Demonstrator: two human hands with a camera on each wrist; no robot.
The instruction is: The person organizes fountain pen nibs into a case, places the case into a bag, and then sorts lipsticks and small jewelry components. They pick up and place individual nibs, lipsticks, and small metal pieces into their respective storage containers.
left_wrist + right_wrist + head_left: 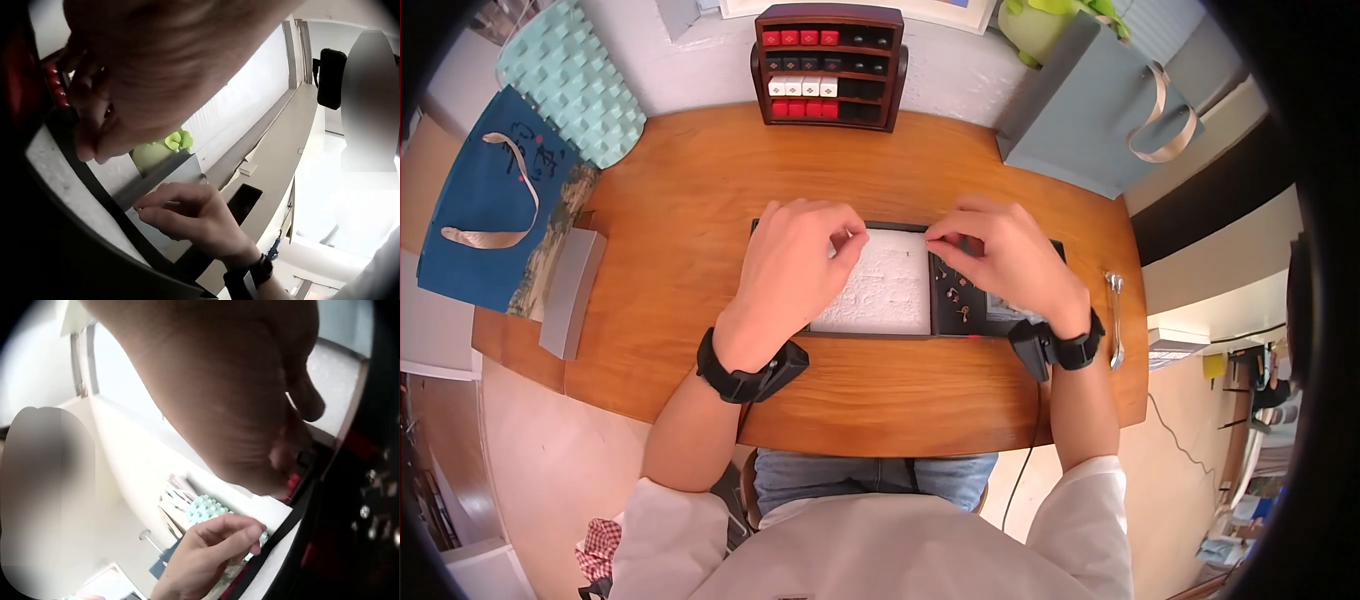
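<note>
A black-framed tray (870,334) lies on the table, with a white textured panel (875,290) at its left and small metallic pieces (963,314) in a dark compartment to the right. Over the panel's left side is the left hand (795,265), fingers curled and thumb against the index finger; no held thing shows. The right hand (1010,260) hovers over the dark compartment, thumb and index finger pinching a tiny piece, a faint speck in the left wrist view, where the right hand (194,219) faces the near left hand (144,75). One small dark mark shows on the panel.
Behind the tray stands a wooden rack (830,70) of red, white and black blocks. A blue bag (490,200) and grey box (572,290) stand left, a grey bag (1090,110) back right. A wrench (1116,320) lies near the right edge.
</note>
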